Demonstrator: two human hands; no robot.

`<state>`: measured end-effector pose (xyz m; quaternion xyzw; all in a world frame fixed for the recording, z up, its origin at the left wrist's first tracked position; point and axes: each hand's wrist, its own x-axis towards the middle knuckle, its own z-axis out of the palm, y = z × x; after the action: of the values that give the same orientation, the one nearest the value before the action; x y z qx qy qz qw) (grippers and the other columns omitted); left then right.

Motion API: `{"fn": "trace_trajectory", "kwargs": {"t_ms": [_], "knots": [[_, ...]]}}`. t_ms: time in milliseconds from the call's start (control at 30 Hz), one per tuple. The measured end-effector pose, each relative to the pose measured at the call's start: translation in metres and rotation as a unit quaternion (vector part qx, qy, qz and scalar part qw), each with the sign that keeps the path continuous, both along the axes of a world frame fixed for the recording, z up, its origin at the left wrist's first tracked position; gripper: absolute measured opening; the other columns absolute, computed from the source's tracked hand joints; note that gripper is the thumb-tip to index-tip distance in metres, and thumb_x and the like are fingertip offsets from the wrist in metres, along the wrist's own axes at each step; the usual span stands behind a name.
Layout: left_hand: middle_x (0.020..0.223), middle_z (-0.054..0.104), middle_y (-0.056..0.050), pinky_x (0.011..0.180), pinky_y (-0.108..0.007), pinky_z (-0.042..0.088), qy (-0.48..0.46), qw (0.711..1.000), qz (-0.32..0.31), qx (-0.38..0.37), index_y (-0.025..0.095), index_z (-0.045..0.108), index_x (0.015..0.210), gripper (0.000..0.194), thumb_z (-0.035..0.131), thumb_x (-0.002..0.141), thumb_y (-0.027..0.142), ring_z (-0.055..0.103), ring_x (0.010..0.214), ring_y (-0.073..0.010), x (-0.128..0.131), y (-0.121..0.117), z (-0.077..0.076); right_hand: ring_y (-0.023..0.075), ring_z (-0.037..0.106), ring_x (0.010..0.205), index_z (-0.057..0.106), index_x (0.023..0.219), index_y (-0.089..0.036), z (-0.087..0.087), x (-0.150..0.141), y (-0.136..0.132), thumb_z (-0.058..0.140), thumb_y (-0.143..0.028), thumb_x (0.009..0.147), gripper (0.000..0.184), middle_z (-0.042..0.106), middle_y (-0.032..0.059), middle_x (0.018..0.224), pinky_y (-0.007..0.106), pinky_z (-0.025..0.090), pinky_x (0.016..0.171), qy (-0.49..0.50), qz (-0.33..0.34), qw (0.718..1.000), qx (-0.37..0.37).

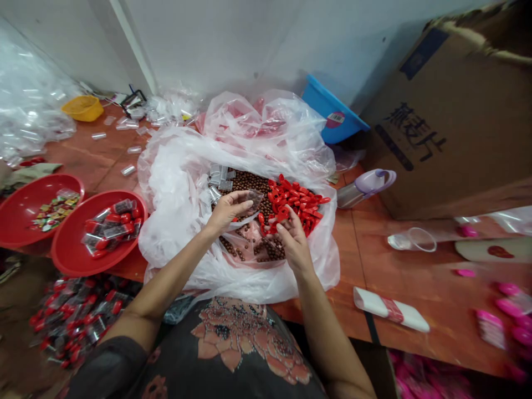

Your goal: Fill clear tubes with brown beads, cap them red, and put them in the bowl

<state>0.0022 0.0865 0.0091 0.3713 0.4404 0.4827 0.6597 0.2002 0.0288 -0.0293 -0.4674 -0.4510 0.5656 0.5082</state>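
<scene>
My left hand (pixel 228 210) is closed on a small clear plastic tube (pixel 252 198) with brown beads in it, held over the heap of brown beads (pixel 249 183). My right hand (pixel 291 235) pinches a red cap (pixel 281 215) beside the heap of red caps (pixel 299 202). Both heaps lie in a big clear plastic bag (pixel 174 183) spread open on the orange table (pixel 415 277). A few empty clear tubes (pixel 218 180) lie at the back of the bead heap.
Two red bowls stand at the left: one (pixel 75 260) holds filled tubes with red caps, the other (pixel 16 210) coloured sweets. More filled tubes (pixel 70 321) lie below. A cardboard box (pixel 449 127), blue basin (pixel 332 113), purple-lidded bottle (pixel 366 188), clear cup (pixel 413 240) and pink pieces (pixel 507 310) are at the right.
</scene>
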Motion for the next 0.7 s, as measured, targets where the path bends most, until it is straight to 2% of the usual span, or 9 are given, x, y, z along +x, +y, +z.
{"fn": "trace_trajectory", "kwargs": {"t_ms": [100,167,267,333,500,600,700], "knots": [[0.105,0.074,-0.007,0.084,-0.03,0.055,-0.014,1.0,-0.011,-0.002,0.014,0.072,0.107,0.05,0.087,0.063,0.033,0.068,0.087,-0.0155,-0.004,-0.013,-0.001,0.0182,0.067,0.09,0.029,0.15,-0.033,0.007,-0.008,0.003,0.055,-0.048,0.09,0.066,0.066,0.0066,0.118,0.034,0.058,0.075,0.0,0.022,1.0,0.017],[0.108,0.073,-0.007,0.086,-0.029,0.054,-0.028,0.999,-0.024,-0.006,0.015,0.073,0.107,0.047,0.087,0.065,0.031,0.069,0.091,-0.0158,-0.005,-0.021,-0.002,0.0169,0.066,0.084,0.039,0.145,-0.032,0.011,-0.013,0.004,0.053,-0.05,0.091,0.058,0.067,0.006,0.115,0.033,0.057,0.072,-0.002,0.024,1.0,0.017],[0.109,0.073,-0.007,0.085,-0.029,0.055,-0.036,0.999,-0.024,-0.022,0.016,0.074,0.106,0.045,0.086,0.065,0.029,0.069,0.088,-0.015,-0.007,-0.032,-0.002,0.0143,0.062,0.074,0.056,0.128,-0.029,0.018,-0.018,0.005,0.056,-0.051,0.09,0.044,0.07,0.0032,0.1,0.029,0.054,0.066,0.006,0.007,1.0,0.002],[0.108,0.073,-0.008,0.082,-0.029,0.056,-0.031,0.999,-0.024,-0.026,0.016,0.074,0.106,0.044,0.085,0.066,0.028,0.068,0.085,-0.014,-0.009,-0.038,-0.002,0.0126,0.059,0.069,0.061,0.119,-0.027,0.021,-0.019,0.005,0.06,-0.05,0.088,0.038,0.069,0.0013,0.093,0.027,0.051,0.063,0.015,-0.005,1.0,-0.007],[0.11,0.073,-0.008,0.081,-0.029,0.056,-0.021,0.998,-0.057,-0.014,0.015,0.074,0.109,0.043,0.083,0.069,0.028,0.068,0.085,-0.0138,-0.015,-0.046,-0.005,0.0098,0.055,0.066,0.064,0.108,-0.026,0.027,-0.021,0.006,0.067,-0.043,0.083,0.03,0.067,-0.002,0.087,0.023,0.047,0.061,0.03,-0.013,0.999,-0.001],[0.111,0.072,-0.01,0.082,-0.031,0.057,-0.015,0.997,-0.077,-0.024,0.014,0.073,0.11,0.044,0.082,0.07,0.03,0.068,0.086,-0.0158,-0.016,-0.051,-0.007,0.01,0.053,0.066,0.062,0.102,-0.026,0.033,-0.023,0.007,0.066,-0.044,0.085,0.025,0.07,-0.0007,0.095,0.024,0.047,0.062,0.005,-0.005,1.0,0.03],[0.11,0.072,-0.01,0.082,-0.034,0.057,-0.025,0.993,-0.105,-0.043,0.015,0.073,0.112,0.046,0.082,0.07,0.032,0.069,0.085,-0.0171,-0.016,-0.056,-0.008,0.0112,0.055,0.067,0.057,0.101,-0.026,0.037,-0.025,0.007,0.062,-0.046,0.088,0.024,0.072,0.0013,0.103,0.026,0.049,0.065,-0.023,0.032,0.997,0.07]]}}
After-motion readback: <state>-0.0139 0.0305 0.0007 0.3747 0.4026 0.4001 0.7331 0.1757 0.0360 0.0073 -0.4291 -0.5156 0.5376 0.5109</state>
